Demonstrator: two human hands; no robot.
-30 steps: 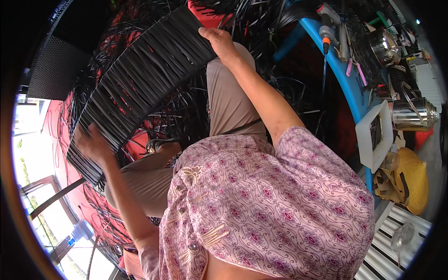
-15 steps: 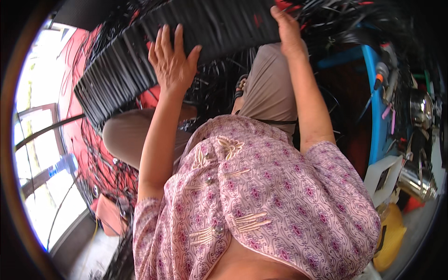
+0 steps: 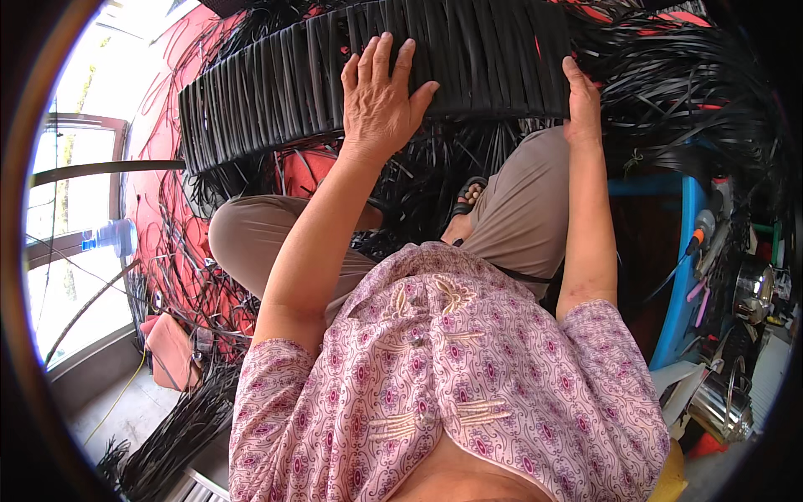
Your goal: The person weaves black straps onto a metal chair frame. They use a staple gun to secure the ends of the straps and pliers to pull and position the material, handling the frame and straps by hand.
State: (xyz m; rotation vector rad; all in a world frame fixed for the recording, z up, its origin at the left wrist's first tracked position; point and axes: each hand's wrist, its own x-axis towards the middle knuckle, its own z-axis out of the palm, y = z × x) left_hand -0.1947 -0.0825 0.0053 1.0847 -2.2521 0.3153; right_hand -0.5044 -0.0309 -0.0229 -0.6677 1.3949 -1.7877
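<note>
A long black panel [image 3: 301, 75], wrapped in side-by-side flat strips, slants across the space in front of my knees. My left hand [image 3: 381, 100] lies on its face near the lower edge, fingers stretched and thumb spread out to the right. At the panel's right end, my right hand [image 3: 584, 105] grips the edge, its thumb side pointing up. Most of its fingers are hidden from this angle. Loose black strips [image 3: 435, 159] hang below the panel, around my sandalled foot [image 3: 464, 209].
More black strips [image 3: 686, 84] spread at the upper right. A blue-framed piece [image 3: 682, 259] stands right of my knee, near a screwdriver-like tool [image 3: 701, 230] and metal pots [image 3: 728, 402]. On the left are a red surface [image 3: 150, 201], a pink bag [image 3: 174, 351] and a window [image 3: 71, 217].
The view has shifted, so the panel and both hands appear lower and farther right. My left hand still lies flat on the panel and my right stays at its end.
</note>
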